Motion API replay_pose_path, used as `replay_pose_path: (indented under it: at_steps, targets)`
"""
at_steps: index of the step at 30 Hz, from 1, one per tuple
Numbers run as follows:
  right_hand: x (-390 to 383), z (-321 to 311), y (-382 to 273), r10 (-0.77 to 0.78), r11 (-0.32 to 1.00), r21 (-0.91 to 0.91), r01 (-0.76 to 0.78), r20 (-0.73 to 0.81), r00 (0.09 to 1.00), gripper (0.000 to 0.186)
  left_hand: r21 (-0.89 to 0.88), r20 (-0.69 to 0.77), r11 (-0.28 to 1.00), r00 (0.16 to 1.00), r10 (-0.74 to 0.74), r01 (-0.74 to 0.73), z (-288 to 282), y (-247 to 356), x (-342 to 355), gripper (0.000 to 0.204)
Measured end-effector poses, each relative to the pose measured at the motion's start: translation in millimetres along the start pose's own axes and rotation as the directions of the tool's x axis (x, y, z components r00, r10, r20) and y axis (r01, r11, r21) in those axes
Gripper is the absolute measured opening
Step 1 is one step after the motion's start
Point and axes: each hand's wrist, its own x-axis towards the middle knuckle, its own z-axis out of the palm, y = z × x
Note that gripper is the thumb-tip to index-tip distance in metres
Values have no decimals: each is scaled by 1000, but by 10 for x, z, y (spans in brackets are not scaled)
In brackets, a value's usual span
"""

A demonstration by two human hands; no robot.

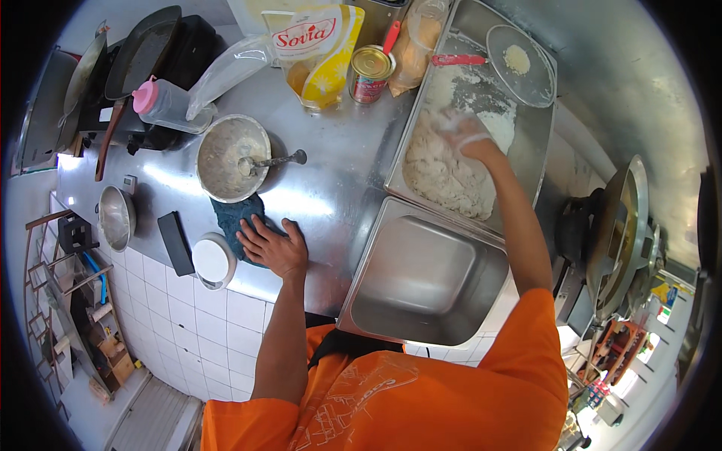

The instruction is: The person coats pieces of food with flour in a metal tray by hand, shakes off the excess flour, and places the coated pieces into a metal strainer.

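My left hand (274, 246) lies with its fingers spread on a dark cloth (229, 219) at the table's front. My right hand (466, 137) is inside a long steel pan (540, 169), over or in a bed of white flour (447, 180); motion smears its fingers, so its grip cannot be made out. At the pan's far end rests a mesh strainer (538, 83) with a red handle (459, 59), and a small pale clump lies in its mesh. Beyond the cloth stands a batter-smeared metal bowl (212, 169) with a dark-handled spoon (280, 159) in it.
Nearest me is a deep steel pan (421, 259). At the back stand a yellow-white pouch (320, 52), a tin can (369, 75) and a bag of orange-brown crumbs (416, 45). Leftward are a pink-lidded bottle (169, 104), a small bowl (116, 218) and a round white scale (213, 259).
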Motion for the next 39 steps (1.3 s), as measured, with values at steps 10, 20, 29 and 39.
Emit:
replay_pose_path:
  at_steps: [10,20,29,39]
  targets:
    - [572,126,1408,306,952,207,-226,-614,727,47,12,7,1000,1000,20,-20,2,12,11,73]
    - [986,-19,227,-163,986,6,165,-121,979,40,-39,11,999,999,30,-30,52,88,-28,73]
    - [-430,-588,-1005,-186,946,-170,276,413,891,38,-34,-22,999,1000,21,-22,40,-17,-24,73]
    - [-477,59,-950,-127,539,-695,476,492,861,52,-59,-37,998,999,32,-34,40,86,-26,72]
